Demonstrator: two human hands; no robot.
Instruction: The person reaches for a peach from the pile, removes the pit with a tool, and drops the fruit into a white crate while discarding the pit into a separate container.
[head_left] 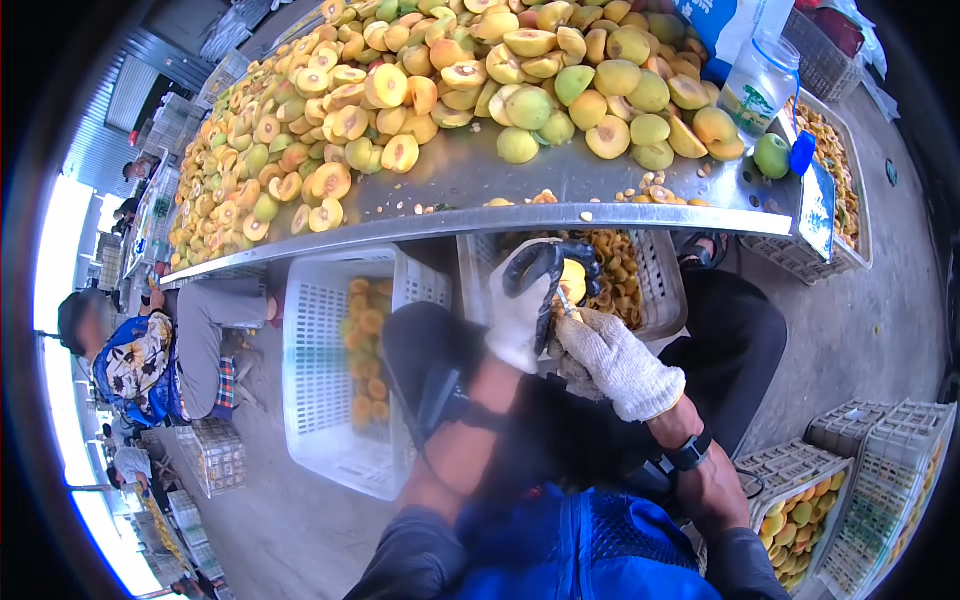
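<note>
My left hand (527,300), in a white glove with dark fingers, is wrapped round a yellow fruit (573,281) in front of the table edge. Close beside it on the right, my right hand (617,358), in a knitted white glove, is closed round a small tool whose metal tip (564,300) touches the fruit. Its handle is hidden in the fingers. Behind the hands, a crate (655,285) holds many cut fruit pieces. Left of my knee, a white crate (310,370) has fruit halves inside.
Halved and whole fruit are heaped on the metal table (455,185). A clear jar (760,85) and a green fruit (772,156) stand at its right end. Crates of fruit (800,520) are at lower right. A co-worker (145,360) sits at the left.
</note>
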